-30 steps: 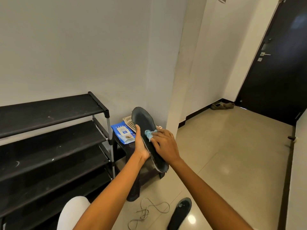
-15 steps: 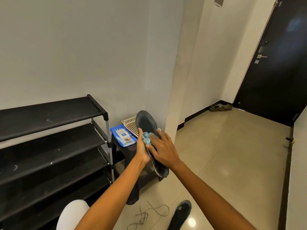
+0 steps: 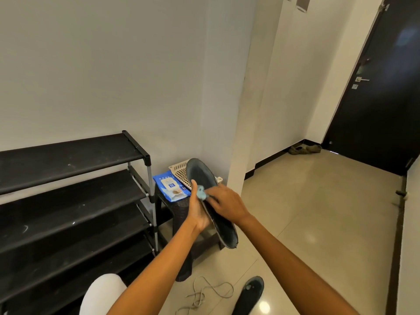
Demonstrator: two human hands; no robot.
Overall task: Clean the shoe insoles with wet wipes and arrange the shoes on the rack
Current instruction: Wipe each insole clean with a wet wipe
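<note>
1. Head view – left hand is gripping a dark shoe insole from behind. It is holding it tilted in the air over a dark stool, toe end up and heel end down.
2. Left thumb is lying up the insole's left edge. The other fingers are sitting behind it, so I cannot tell how they lie.
3. Right hand is pressing a bunched light-blue wipe against the insole's face, about mid-length. Fingers are close together and curled over the wipe – blurred, so no finer detail.
4. A blue wet-wipes pack and a cream plastic basket are sitting on the stool, just behind the insole.
5. A black shoe rack is standing just beside the stool, against the wall.
6. On the floor near the stool a loose shoelace is lying beside a second insole.
</note>
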